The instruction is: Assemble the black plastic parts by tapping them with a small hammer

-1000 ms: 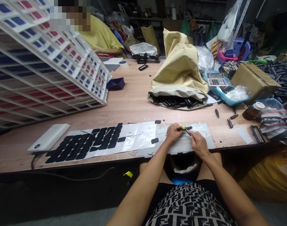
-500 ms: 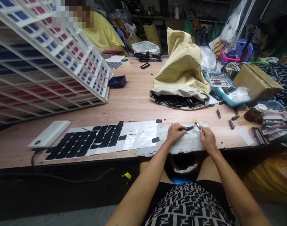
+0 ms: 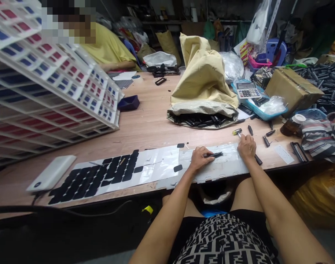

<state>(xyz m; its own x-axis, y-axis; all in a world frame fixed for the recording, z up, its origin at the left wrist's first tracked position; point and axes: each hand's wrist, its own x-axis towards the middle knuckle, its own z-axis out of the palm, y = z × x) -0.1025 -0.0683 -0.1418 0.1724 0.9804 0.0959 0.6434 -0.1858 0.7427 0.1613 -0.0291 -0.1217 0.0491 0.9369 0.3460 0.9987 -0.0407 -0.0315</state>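
My left hand (image 3: 201,157) rests over a grey-white board (image 3: 211,172), its fingers closed on a slim black plastic piece (image 3: 218,154) that points right. At the board's right end, my right hand (image 3: 247,146) curls round a small hammer (image 3: 237,131). The hammer's yellow and black head lies beyond the fingers, and the black end of its handle shows under the wrist. Left of the board, black rounded stickers (image 3: 85,179) cover part of a white sheet (image 3: 151,161).
An open cloth sack (image 3: 206,88) spills black pieces. A calculator (image 3: 246,90) sits on a blue tray (image 3: 269,114) beside a cardboard box (image 3: 292,90). A white crate (image 3: 101,88) stands at left, a white power bank (image 3: 52,173) before it. A person in yellow (image 3: 109,47) sits behind.
My right hand has moved right with the hammer, away from the black piece, and its head now lies farther right. My left hand keeps hold of the piece. The view has shifted slightly.
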